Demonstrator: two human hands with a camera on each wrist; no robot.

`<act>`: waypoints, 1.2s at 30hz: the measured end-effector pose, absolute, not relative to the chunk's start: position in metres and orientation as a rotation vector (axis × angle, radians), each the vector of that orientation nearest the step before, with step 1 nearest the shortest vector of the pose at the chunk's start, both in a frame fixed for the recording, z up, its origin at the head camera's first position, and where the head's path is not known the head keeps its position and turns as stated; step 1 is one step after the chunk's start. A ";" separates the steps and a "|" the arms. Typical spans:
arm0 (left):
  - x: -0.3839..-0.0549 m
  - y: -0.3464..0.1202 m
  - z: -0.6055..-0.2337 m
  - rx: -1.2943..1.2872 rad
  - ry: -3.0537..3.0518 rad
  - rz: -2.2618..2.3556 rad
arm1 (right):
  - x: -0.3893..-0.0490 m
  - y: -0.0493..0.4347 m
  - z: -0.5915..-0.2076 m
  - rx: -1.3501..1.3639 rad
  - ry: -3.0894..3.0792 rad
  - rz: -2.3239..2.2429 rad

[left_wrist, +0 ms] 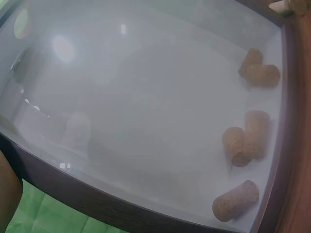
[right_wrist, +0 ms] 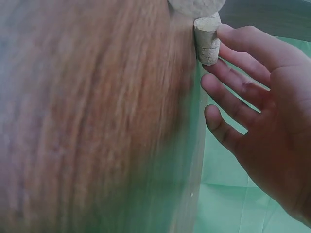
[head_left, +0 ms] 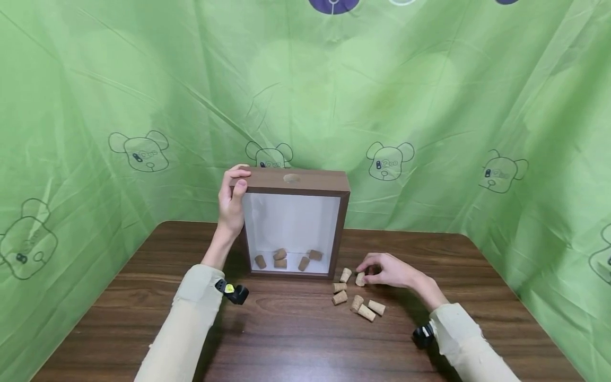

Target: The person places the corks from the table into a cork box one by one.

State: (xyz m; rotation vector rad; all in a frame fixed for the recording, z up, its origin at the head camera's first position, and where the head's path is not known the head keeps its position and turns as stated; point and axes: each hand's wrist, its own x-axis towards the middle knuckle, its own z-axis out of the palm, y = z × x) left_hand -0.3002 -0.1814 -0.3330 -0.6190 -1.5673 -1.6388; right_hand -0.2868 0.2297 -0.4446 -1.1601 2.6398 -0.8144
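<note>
A brown wood-framed box (head_left: 315,182) with a see-through front stands upright on the table. Its top has an oval hole (head_left: 292,178). My left hand (head_left: 231,204) grips the box's upper left corner, thumb at the front and fingers over the top. Several corks lie at the bottom inside, and the left wrist view shows these corks (left_wrist: 256,133) through the front. To the right of the box, my right hand (head_left: 393,271) pinches a cork (head_left: 360,279) at the table. In the right wrist view the thumb touches this cork (right_wrist: 208,43); the index fingertip is hidden behind it.
Several loose corks (head_left: 366,312) lie on the dark wooden table (head_left: 296,329), near the box's lower right corner. A green curtain (head_left: 305,106) with bear-head drawings hangs behind the table and along its sides.
</note>
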 end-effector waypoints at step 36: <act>-0.302 -0.181 -0.334 -0.627 -1.566 -1.624 | -0.273 0.234 -0.435 -1.162 2.578 -0.844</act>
